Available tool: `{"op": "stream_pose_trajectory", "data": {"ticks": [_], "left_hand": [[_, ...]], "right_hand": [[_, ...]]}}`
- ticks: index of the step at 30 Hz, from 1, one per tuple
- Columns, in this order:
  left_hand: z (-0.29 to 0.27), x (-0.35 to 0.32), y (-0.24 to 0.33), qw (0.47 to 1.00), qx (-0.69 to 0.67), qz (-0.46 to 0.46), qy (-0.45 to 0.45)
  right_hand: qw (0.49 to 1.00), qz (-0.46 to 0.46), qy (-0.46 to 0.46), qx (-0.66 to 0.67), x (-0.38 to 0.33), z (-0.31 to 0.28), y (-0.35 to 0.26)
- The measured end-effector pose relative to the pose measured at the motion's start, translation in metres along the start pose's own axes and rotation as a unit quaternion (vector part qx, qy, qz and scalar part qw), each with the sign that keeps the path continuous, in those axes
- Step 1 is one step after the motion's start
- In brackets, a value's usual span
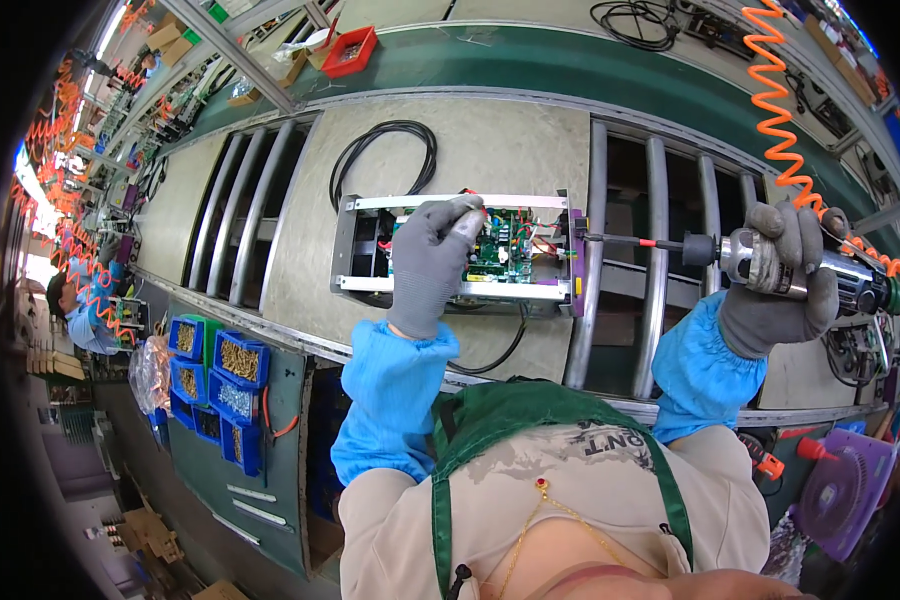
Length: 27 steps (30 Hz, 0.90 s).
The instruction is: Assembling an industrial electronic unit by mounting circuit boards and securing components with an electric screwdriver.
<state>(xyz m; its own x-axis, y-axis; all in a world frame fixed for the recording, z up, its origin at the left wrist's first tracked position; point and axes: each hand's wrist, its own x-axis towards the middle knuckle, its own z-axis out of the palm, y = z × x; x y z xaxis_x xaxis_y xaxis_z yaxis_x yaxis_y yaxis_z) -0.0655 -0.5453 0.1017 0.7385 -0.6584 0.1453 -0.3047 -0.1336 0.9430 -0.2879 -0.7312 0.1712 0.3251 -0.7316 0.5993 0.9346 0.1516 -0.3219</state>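
Observation:
An open metal chassis (560,291) with white side rails and a purple end panel lies on a grey work board. Inside it sits a green circuit board (505,255) with small parts and wires. My left hand (436,255), grey-gloved, is over the chassis, its fingers curled together near the far rail; what they pinch is hidden. Wrapped in the grey-gloved fingers of my right hand (785,270) is a pneumatic screwdriver (765,262), held level. Its long bit points left and reaches the purple end panel; whether it sits on a screw is too small to tell.
Metal rollers (654,260) flank the work board (530,130). A black cable (433,150) lies coiled behind the chassis. An orange coiled hose (770,90) hangs at right. Blue bins (240,360) of screws stand lower left, a purple fan panel (850,490) lower right. Another person works far left.

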Motion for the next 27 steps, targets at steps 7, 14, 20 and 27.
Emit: {"op": "stream_pose_trajectory", "data": {"ticks": [7, 14, 20, 27], "left_hand": [[0.006, 0.027, 0.008, 0.976, -0.109, -0.006, -0.188], [0.024, 0.064, 0.013, 0.907, 0.209, 0.324, -0.168], [0.033, 0.068, 0.004, 0.896, 0.238, 0.341, -0.151], [0.037, 0.068, 0.001, 0.891, 0.262, 0.33, -0.169]], "right_hand": [[0.997, -0.014, -0.022, -0.069, 0.007, -0.002, 0.003], [0.977, -0.002, -0.087, -0.192, 0.021, 0.001, 0.018], [0.974, 0.044, -0.139, -0.174, 0.027, 0.005, 0.04], [0.962, 0.059, -0.103, -0.245, 0.025, 0.01, 0.057]]}}
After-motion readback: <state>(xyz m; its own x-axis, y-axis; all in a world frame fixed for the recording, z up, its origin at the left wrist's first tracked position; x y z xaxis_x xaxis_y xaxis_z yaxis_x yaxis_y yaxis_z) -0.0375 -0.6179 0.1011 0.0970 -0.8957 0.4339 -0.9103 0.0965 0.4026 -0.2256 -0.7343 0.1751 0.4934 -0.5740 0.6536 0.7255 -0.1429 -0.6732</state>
